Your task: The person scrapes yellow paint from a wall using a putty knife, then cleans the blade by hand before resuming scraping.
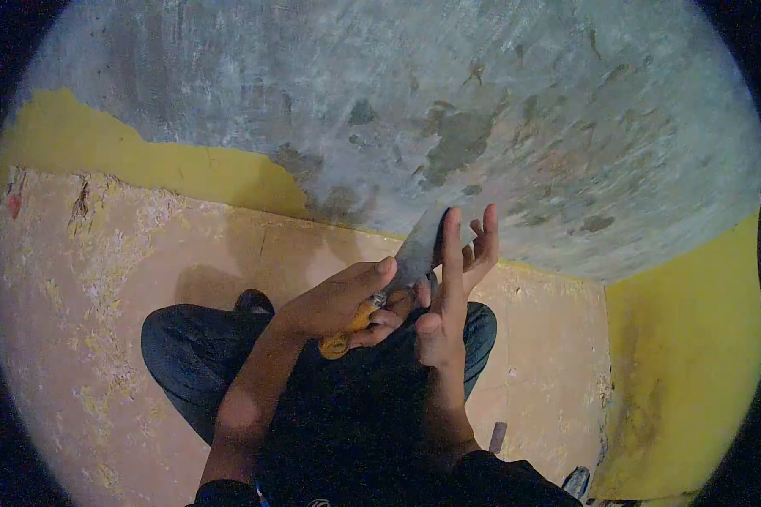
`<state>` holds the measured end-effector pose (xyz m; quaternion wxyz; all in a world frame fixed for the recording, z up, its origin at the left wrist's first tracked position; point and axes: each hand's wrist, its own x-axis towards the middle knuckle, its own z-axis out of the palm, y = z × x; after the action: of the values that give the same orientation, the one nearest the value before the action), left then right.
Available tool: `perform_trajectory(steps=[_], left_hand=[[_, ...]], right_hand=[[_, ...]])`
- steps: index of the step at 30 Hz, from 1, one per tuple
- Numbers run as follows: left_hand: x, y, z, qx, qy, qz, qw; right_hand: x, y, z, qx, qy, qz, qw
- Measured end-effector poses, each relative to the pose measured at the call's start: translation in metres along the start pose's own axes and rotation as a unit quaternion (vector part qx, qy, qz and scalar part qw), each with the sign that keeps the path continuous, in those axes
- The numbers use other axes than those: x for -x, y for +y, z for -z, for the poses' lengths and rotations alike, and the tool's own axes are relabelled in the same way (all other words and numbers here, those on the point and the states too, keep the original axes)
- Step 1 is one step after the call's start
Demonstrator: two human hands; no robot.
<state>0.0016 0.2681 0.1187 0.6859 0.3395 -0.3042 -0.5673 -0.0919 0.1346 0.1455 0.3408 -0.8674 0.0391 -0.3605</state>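
Note:
My left hand (334,300) is closed around the yellow handle (359,325) of a putty knife, its thumb stretched along the tool near the blade. The putty knife's broad metal blade (417,252) points up and away, toward the wall. Beside the blade, my right hand (450,308) is raised with its fingers apart and pointing upward. Its index finger overlaps the blade's right edge in this view. Both hands are above my lap, between my bent knees.
A grey wall (228,84) with dark rough patches rises in front, yellow paint (203,173) along its lower left. Another yellow wall (685,363) stands at right. Paint flakes dot the pinkish floor (84,338). A small brownish strip (498,437) lies right of my legs.

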Motion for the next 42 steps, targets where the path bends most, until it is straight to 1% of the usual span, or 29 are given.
perform_trajectory(steps=[3,5,7,8,10,11,13,17,19,20,21,22,23,24,25,26,27,28,30,31,33,34,36,37,38,39,40,41,42], left_hand=[[-0.003,-0.004,0.003,-0.029,0.011,-0.017,0.999],[-0.002,-0.002,0.002,-0.048,0.021,-0.029,0.998],[0.003,0.008,-0.002,-0.037,0.015,0.029,0.999],[0.0,0.003,0.0,-0.037,0.016,0.029,0.999],[-0.009,-0.008,0.005,-0.017,-0.019,-0.047,0.999],[-0.008,-0.009,0.006,-0.017,-0.018,-0.047,0.999],[-0.003,-0.002,0.002,0.061,-0.025,0.028,0.997],[-0.004,-0.008,0.006,0.012,-0.015,0.022,1.0],[-0.004,-0.007,0.003,0.08,0.013,0.029,0.996],[-0.005,-0.009,0.005,0.08,0.013,0.03,0.996],[-0.006,-0.012,0.008,0.131,-0.025,0.029,0.991],[-0.008,-0.014,0.011,0.182,-0.064,0.029,0.981],[-0.01,-0.017,0.012,0.18,-0.065,0.029,0.981],[-0.012,-0.02,0.012,0.192,-0.065,0.019,0.979],[-0.014,-0.02,0.011,0.204,-0.066,0.007,0.977],[-0.013,-0.019,0.009,0.203,-0.068,0.006,0.977],[-0.009,-0.014,0.004,0.239,-0.045,0.023,0.97],[-0.007,-0.01,0.001,0.274,-0.022,0.04,0.961],[-0.005,-0.009,0.0,0.276,-0.035,0.02,0.96],[-0.005,-0.008,0.0,0.279,-0.047,-0.001,0.959],[-0.005,-0.009,0.002,0.276,-0.046,0.004,0.96],[-0.004,-0.01,0.003,0.275,-0.045,0.008,0.96],[-0.005,-0.013,0.008,0.271,-0.071,0.0,0.96],[-0.005,-0.014,0.009,0.266,-0.096,-0.008,0.959],[-0.006,-0.013,0.009,0.266,-0.097,-0.007,0.959],[-0.008,-0.012,0.009,0.219,-0.089,-0.025,0.971],[-0.008,-0.011,0.009,0.172,-0.082,-0.043,0.981],[-0.006,-0.009,0.005,0.173,-0.083,-0.043,0.981],[-0.001,-0.004,0.001,0.244,-0.104,-0.004,0.964]], right_hand=[[-0.003,-0.002,0.002,0.033,-0.015,-0.041,0.999],[-0.004,0.007,0.002,0.091,-0.003,0.019,0.996],[-0.006,0.003,0.003,0.096,-0.005,0.027,0.995],[-0.007,0.002,0.003,0.103,-0.007,0.034,0.994],[-0.008,0.003,0.002,0.105,-0.005,0.046,0.993],[-0.008,0.005,0.001,0.109,-0.002,0.057,0.992],[-0.008,0.007,0.002,0.109,-0.008,0.063,0.992],[-0.004,0.008,0.0,0.095,-0.031,0.049,0.994],[-0.002,0.008,-0.002,0.078,-0.035,0.041,0.996],[-0.001,0.008,-0.002,0.063,-0.038,0.034,0.997],[0.001,0.012,-0.001,0.063,-0.038,0.034,0.997],[0.003,0.02,0.001,0.011,-0.044,0.039,0.998],[0.004,0.025,0.003,-0.04,-0.05,0.045,0.997],[0.004,0.024,0.002,-0.039,-0.048,0.045,0.997],[0.003,0.023,0.001,-0.205,-0.001,0.029,0.978],[0.002,0.021,0.001,-0.365,0.046,0.011,0.93],[0.002,0.012,0.004,-0.39,0.062,-0.032,0.918],[0.001,0.012,0.005,-0.389,0.062,-0.032,0.918],[-0.001,0.012,0.008,-0.494,0.029,-0.063,0.866],[0.0,0.012,0.009,-0.494,0.03,-0.063,0.867],[0.003,0.011,0.01,-0.542,-0.005,-0.085,0.836],[0.004,0.01,0.01,-0.542,-0.004,-0.086,0.836],[0.004,0.01,0.011,-0.471,-0.01,-0.072,0.879],[0.004,0.01,0.009,-0.471,-0.009,-0.073,0.879],[0.003,0.011,0.006,-0.42,0.004,-0.05,0.906],[0.002,0.013,0.004,-0.367,0.017,-0.028,0.93],[0.002,0.021,0.003,-0.366,0.018,-0.028,0.93],[0.002,0.033,0.004,-0.279,0.03,0.01,0.96],[0.001,0.039,0.006,-0.19,0.041,0.048,0.98]])
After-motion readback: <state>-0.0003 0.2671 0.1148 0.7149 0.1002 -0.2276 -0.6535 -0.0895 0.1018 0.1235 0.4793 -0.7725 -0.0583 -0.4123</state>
